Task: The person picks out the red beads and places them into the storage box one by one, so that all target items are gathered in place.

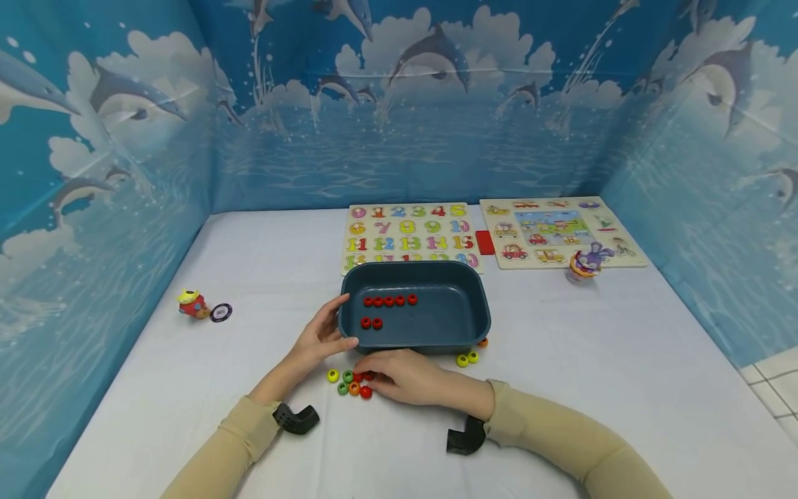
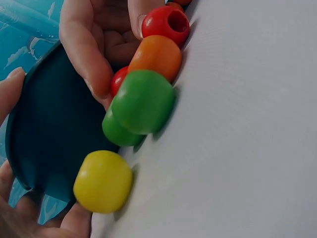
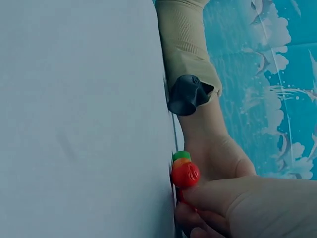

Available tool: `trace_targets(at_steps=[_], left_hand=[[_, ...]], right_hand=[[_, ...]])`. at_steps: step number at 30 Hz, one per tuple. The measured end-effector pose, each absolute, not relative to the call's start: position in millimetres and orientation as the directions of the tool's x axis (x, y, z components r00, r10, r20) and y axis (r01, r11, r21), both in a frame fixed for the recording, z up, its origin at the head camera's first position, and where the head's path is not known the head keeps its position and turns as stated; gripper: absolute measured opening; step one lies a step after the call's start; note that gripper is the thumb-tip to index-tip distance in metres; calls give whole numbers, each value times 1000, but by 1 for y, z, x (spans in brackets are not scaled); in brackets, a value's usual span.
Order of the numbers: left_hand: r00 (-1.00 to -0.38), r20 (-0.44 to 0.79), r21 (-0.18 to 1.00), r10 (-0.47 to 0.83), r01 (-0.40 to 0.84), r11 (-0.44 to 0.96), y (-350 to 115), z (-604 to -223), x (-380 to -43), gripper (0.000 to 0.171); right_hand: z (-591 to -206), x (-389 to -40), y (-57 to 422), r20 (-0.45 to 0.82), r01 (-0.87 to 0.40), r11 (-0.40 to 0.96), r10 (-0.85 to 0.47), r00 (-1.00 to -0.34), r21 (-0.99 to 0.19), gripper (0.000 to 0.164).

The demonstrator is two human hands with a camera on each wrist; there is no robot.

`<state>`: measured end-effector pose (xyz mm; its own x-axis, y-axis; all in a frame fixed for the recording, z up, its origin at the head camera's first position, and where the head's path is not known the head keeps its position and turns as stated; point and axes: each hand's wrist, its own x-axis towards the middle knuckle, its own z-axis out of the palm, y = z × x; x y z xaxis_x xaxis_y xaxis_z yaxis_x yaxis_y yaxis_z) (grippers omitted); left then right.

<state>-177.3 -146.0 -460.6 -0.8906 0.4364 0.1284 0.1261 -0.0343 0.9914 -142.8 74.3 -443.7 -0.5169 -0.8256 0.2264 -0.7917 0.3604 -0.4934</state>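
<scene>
1. The tray [image 1: 445, 317] sits upright on the white surface [image 1: 561, 333], with seven red beads [image 1: 389, 301] on the left part of its floor: a row of five at the back, a pair in front.
2. The left hand [image 1: 319, 341] holds the tray at its near left corner, thumb by the near edge and fingers spread along the left wall.
3. The right hand [image 1: 402, 376] is down just in front of the tray; its grip is curled around loose red beads [image 1: 369, 377], which the fingers partly hide.
4. Beside that grip, in front of the tray's left part, cluster two green beads [image 1: 348, 376], an orange bead [image 1: 355, 389] and another red bead [image 1: 366, 393]. A yellow bead [image 1: 333, 375] lies at the cluster's left.
5. Near the tray's front right corner are two more yellow beads [image 1: 461, 360] and a second orange bead [image 1: 483, 343], partly hidden by the tray.
6. Behind the tray lies the number board [image 1: 408, 227]; right of that, a red block [image 1: 484, 242] and the picture board [image 1: 555, 227].
7. A rabbit toy [image 1: 587, 262] stands well right of the tray; a red-and-yellow toy [image 1: 192, 303] and a chip [image 1: 221, 312] lie well to its left.
</scene>
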Motion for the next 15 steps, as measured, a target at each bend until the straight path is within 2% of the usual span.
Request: trace_targets(at_steps=[7, 15], left_hand=[[-901, 108, 994, 420, 113, -12, -146, -459, -176, 75], [-899, 114, 992, 423, 123, -7, -146, -461, -176, 75]], right_hand=[[-448, -140, 69, 300, -814, 352, -801, -517, -462, 23], [-451, -139, 66, 319, -807, 398, -770, -552, -437, 15]])
